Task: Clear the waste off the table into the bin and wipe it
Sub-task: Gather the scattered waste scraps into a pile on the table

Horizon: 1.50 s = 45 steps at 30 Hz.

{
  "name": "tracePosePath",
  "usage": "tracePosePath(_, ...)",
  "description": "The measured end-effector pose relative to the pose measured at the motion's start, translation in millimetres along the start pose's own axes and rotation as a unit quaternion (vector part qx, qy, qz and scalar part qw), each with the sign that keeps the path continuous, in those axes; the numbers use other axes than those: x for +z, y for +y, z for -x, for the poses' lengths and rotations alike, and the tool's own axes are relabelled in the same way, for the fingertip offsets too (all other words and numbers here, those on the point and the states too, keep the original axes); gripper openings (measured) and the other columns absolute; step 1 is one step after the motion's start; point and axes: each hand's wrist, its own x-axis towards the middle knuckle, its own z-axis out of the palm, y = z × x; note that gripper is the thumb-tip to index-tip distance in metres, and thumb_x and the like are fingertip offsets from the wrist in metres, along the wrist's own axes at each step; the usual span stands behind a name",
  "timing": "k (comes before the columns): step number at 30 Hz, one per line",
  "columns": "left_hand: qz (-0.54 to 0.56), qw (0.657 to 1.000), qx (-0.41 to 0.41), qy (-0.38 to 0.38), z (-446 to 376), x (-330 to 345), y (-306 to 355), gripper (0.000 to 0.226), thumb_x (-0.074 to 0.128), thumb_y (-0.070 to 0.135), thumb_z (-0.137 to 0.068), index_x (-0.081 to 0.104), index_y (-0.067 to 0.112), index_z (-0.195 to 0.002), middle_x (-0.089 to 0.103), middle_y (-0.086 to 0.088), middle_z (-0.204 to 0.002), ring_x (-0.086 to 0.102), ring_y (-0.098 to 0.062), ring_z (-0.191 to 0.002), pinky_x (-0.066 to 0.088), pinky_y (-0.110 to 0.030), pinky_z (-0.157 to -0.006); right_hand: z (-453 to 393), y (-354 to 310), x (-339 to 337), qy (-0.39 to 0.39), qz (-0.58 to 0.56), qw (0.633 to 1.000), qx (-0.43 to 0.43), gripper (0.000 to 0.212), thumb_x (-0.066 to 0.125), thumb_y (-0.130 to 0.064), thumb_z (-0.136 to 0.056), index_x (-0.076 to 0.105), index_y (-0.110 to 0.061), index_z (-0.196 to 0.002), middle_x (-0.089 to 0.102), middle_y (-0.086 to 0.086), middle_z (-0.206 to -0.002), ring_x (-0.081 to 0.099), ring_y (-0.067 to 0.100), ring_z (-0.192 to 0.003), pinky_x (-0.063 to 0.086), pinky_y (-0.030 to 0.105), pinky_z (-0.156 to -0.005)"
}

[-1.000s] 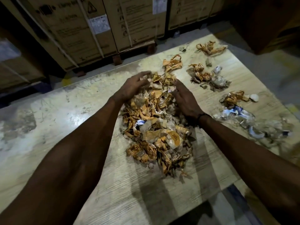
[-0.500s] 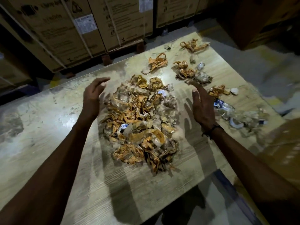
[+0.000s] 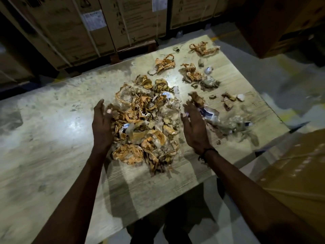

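Note:
A big heap of crumpled orange and clear wrappers (image 3: 147, 124) lies in the middle of the pale wooden table (image 3: 52, 138). My left hand (image 3: 102, 125) presses against the heap's left side, fingers fairly straight. My right hand (image 3: 193, 127) stands on edge just right of the heap, fingers straight, with nothing in it. Smaller clumps of waste are scattered beyond: one orange clump (image 3: 165, 63), another (image 3: 192, 73) and a third at the far corner (image 3: 204, 48). Clear plastic scraps (image 3: 226, 124) lie right of my right hand.
Tall cardboard cartons (image 3: 98, 29) stand behind the table. A brown cardboard box (image 3: 295, 169) sits low at the right beside the table's near corner. The table's left half (image 3: 35, 155) is stained. No bin is recognisable in view.
Both hands have come back in toward the heap from the spread position; the left now touches its left side, and the right has dropped closer to its right side.

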Motion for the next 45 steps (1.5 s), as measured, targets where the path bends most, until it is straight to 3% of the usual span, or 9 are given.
tracePosePath(3,0.021,0.995,-0.028,0.093,32.0,-4.5,-2.5,0.055,0.048,0.046,-0.107,0.042,0.026,-0.158,0.044,0.001,-0.163,0.041,-0.005,-0.149,0.04,-0.044,-0.12,2.5,-8.8,-20.9,0.045,-0.009,0.998,-0.037,0.04,0.044,-0.023,-0.108,0.054,-0.016,-0.147,0.05,0.008,-0.157,0.039,0.019,-0.15,0.026,0.026,-0.124)
tracePosePath(6,0.032,0.989,-0.022,0.142,71.8,-0.9,-0.3,0.057,0.048,0.044,-0.105,0.044,0.02,-0.157,0.047,-0.003,-0.161,0.041,-0.008,-0.15,0.037,-0.045,-0.123,3.8,2.7,-55.0,0.117,0.018,0.993,-0.024,0.039,0.046,-0.018,-0.106,0.058,-0.011,-0.142,0.055,0.011,-0.151,0.045,0.025,-0.145,0.036,0.041,-0.121)
tracePosePath(11,0.03,0.989,-0.011,0.145,110.9,10.1,7.6,0.058,0.05,0.041,-0.104,0.045,0.014,-0.156,0.048,-0.005,-0.16,0.043,-0.012,-0.15,0.038,-0.039,-0.123,29.4,59.8,-95.1,0.232,0.164,0.949,0.134,0.048,0.039,-0.04,-0.107,0.059,-0.016,-0.142,0.049,0.009,-0.157,0.038,0.034,-0.15,0.028,0.053,-0.122)
tracePosePath(14,0.035,0.986,-0.027,0.161,119.7,14.6,12.9,0.058,0.05,0.045,-0.104,0.047,0.017,-0.154,0.051,-0.004,-0.157,0.047,-0.014,-0.147,0.041,-0.041,-0.12,45.2,71.5,-85.6,0.22,0.173,0.932,0.232,0.054,0.034,-0.046,-0.105,0.057,-0.019,-0.145,0.045,0.009,-0.16,0.033,0.036,-0.151,0.023,0.06,-0.121)
tracePosePath(21,-0.02,0.976,-0.038,0.214,128.2,47.7,18.5,0.061,0.05,0.043,-0.105,0.043,0.013,-0.157,0.051,-0.005,-0.157,0.047,-0.02,-0.145,0.039,-0.041,-0.12,37.8,24.3,-21.9,0.139,0.165,0.967,0.134,0.056,0.03,-0.041,-0.102,0.059,-0.013,-0.141,0.05,0.014,-0.156,0.04,0.036,-0.147,0.028,0.055,-0.119)
tracePosePath(27,-0.015,0.979,-0.028,0.201,130.6,50.5,18.4,0.07,0.051,0.044,-0.104,0.033,0.009,-0.162,0.038,-0.01,-0.166,0.036,-0.022,-0.153,0.031,-0.044,-0.126,23.4,-20.6,5.2,0.073,-0.027,0.995,0.06,0.057,0.039,-0.037,-0.102,0.052,-0.007,-0.149,0.044,0.017,-0.159,0.037,0.034,-0.149,0.032,0.054,-0.121)
tracePosePath(32,0.038,0.986,-0.006,0.161,148.6,38.1,25.7,0.065,0.051,0.034,-0.107,0.029,0.01,-0.164,0.032,-0.007,-0.169,0.031,-0.018,-0.154,0.027,-0.002,-0.111,37.1,-12.1,-23.5,0.142,0.011,0.99,0.008,0.046,0.037,-0.027,-0.107,0.055,-0.008,-0.145,0.052,0.014,-0.153,0.045,0.03,-0.145,0.033,0.045,-0.122)
tracePosePath(38,-0.03,0.988,-0.015,0.149,160.8,38.7,23.8,0.073,0.045,0.048,-0.107,0.024,0.008,-0.165,0.027,-0.01,-0.171,0.025,-0.022,-0.158,0.027,-0.047,-0.127,81.5,22.7,-36.5,0.207,-0.057,0.959,0.184,0.066,0.033,-0.045,-0.107,0.041,-0.001,-0.155,0.038,0.02,-0.163,0.033,0.032,-0.153,0.024,0.036,-0.126)
tracePosePath(45,-0.079,0.986,-0.029,0.142,161.9,45.8,25.4,0.075,0.041,0.05,-0.108,0.015,0.012,-0.167,0.017,-0.008,-0.175,0.017,-0.021,-0.161,0.022,-0.042,-0.13,74.5,-19.3,9.5,0.112,-0.013,0.983,0.145,0.072,0.029,-0.042,-0.105,0.023,0.004,-0.16,0.024,0.024,-0.167,0.022,0.035,-0.157,0.013,0.04,-0.129)
